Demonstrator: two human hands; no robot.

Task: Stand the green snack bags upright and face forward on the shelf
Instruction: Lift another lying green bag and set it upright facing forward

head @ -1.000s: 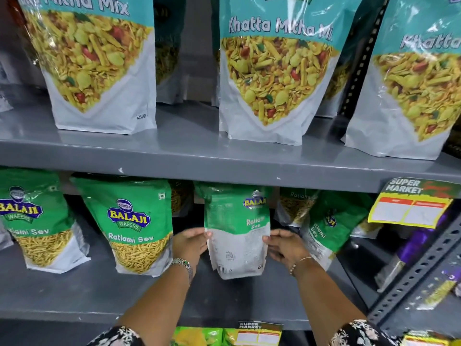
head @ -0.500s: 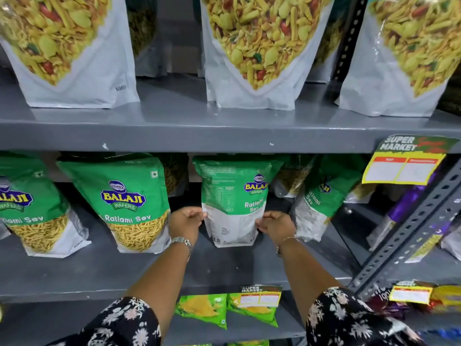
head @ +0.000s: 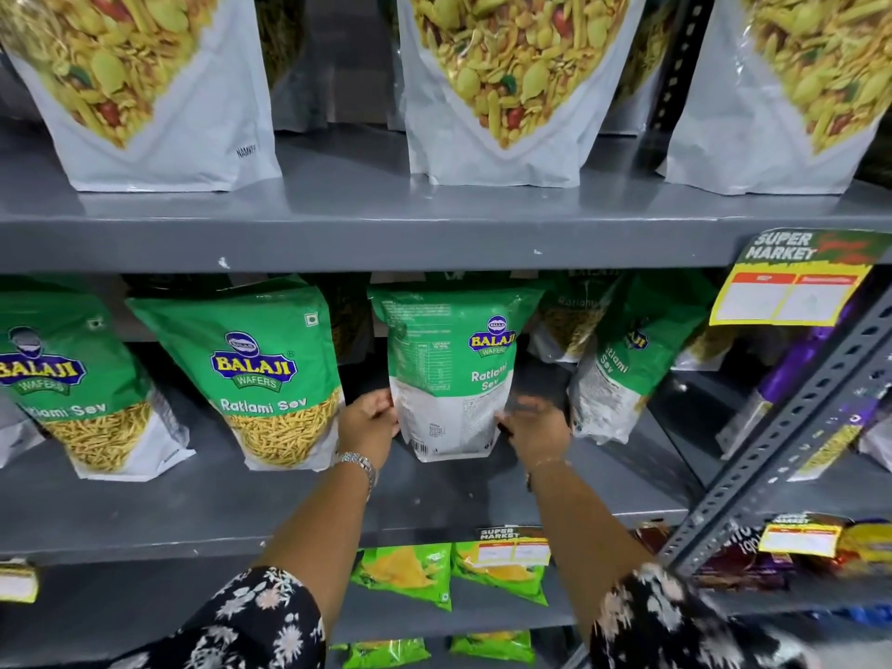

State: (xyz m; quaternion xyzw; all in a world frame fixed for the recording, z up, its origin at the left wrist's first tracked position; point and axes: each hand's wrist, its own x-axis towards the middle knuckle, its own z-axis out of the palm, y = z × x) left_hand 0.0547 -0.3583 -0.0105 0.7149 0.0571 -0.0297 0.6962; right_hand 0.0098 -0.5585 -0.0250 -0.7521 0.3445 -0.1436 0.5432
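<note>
Fingers of both my hands are curled against the lower sides of a green-and-white plastic snack pouch (head: 451, 374) marked Balaji Ratlami Sev, my left hand (head: 369, 424) pressing its left edge and my right hand (head: 536, 429) pressing its right edge, so the pouch is pinched between them. It stands upright on the grey metal middle shelf (head: 202, 509), its base touching the shelf, and it shows me its back, with printed tables on the green part and a barcode low on the white part. A silver metal bracelet (head: 359, 463) sits on my left wrist, a thin chain on my right wrist, and black floral sleeves (head: 231, 625) cover my upper arms. Just beside my left hand stands a front-facing green Ratlami Sev bag (head: 263, 379) with yellow sev showing through its window, and another front-facing green bag (head: 72, 383) stands further left. To the right of my right hand a tilted green bag (head: 622, 374) leans sideways, its lettering running up the pack, with more green packs behind it in shadow. Above, on the grey upper shelf (head: 367, 219), stand three big white pouches of yellow mixed snack (head: 502, 89). A yellow supermarket price tag (head: 791, 282) hangs from that shelf's front edge at the right, next to a perforated grey upright (head: 791, 437). Below the middle shelf lie small bright green packets (head: 405, 574).
</note>
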